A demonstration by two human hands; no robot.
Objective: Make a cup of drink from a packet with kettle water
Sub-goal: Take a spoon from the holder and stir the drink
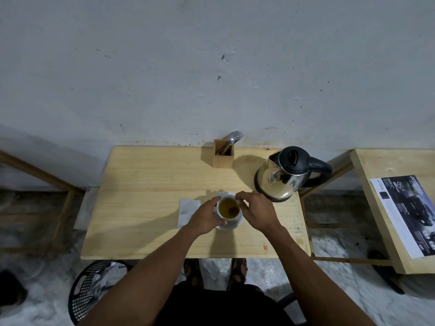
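Note:
A white cup (227, 208) holding yellow-brown liquid with a dark tea bag in it stands on a white saucer (233, 225) near the middle of the wooden table (146, 208). My left hand (205, 218) wraps around the cup's left side. My right hand (255, 209) hovers at the cup's right rim with fingers pinched together; what it pinches is too small to see. A steel kettle (286, 175) with a black lid and handle stands at the back right of the table. A white packet wrapper (187, 211) lies flat just left of the saucer.
A wooden holder (223, 156) with a spoon and fork stands at the table's back edge by the wall. A second wooden table with a printed sheet (409, 215) is at the right. A black mesh bin (89, 290) sits on the floor at the front left.

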